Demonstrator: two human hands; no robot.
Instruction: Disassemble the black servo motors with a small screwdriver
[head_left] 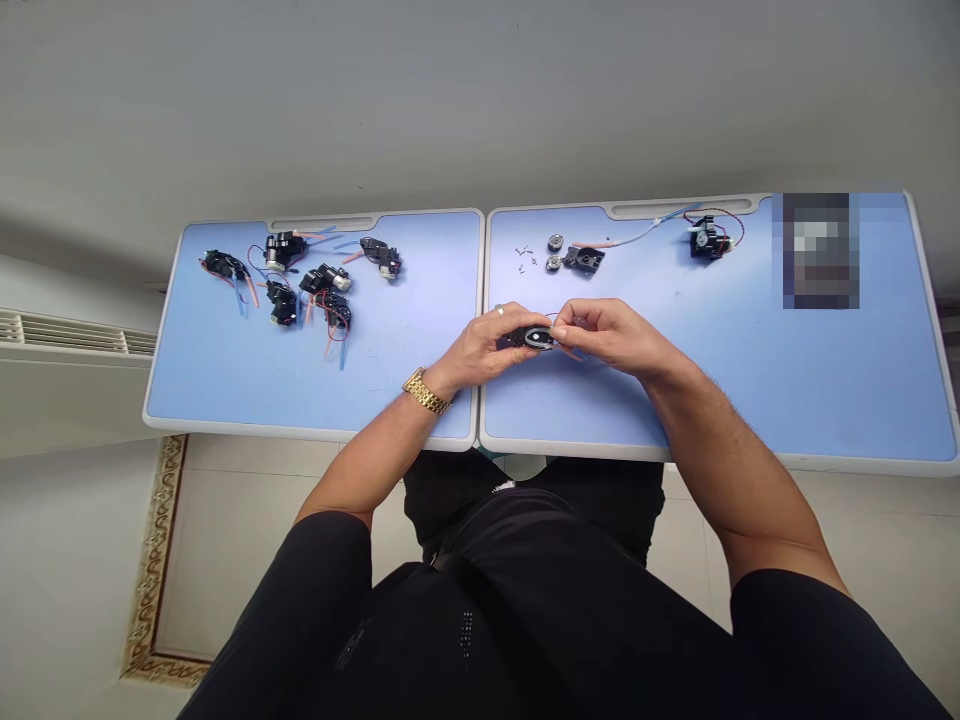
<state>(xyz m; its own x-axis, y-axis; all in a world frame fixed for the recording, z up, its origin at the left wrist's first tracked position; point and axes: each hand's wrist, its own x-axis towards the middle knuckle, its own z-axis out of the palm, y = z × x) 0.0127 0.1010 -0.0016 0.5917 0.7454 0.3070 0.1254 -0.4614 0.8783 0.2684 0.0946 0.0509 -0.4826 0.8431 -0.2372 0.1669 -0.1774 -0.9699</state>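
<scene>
Between thumb and fingers, my left hand [484, 345] grips a small black motor assembly [536, 337] with a pale ring on its upper face. My right hand [604, 335] meets it from the other side, thumb and forefinger pinched at its right end. Whatever lies inside that pinch is too small to make out. A thin wire and a bit of coloured tubing show by the fingers. Beyond the hands lie a black housing part [585, 260], two round metallic gear-like pieces [555, 242] and several tiny screws [523, 253].
Several black motor assemblies with blue and orange tubes [325, 280] lie on the left table [405, 390]. Another assembly [707, 240] with a long tube sits on the right table [750, 400], near a pixelated dark object [817, 250]. A seam divides the two tables.
</scene>
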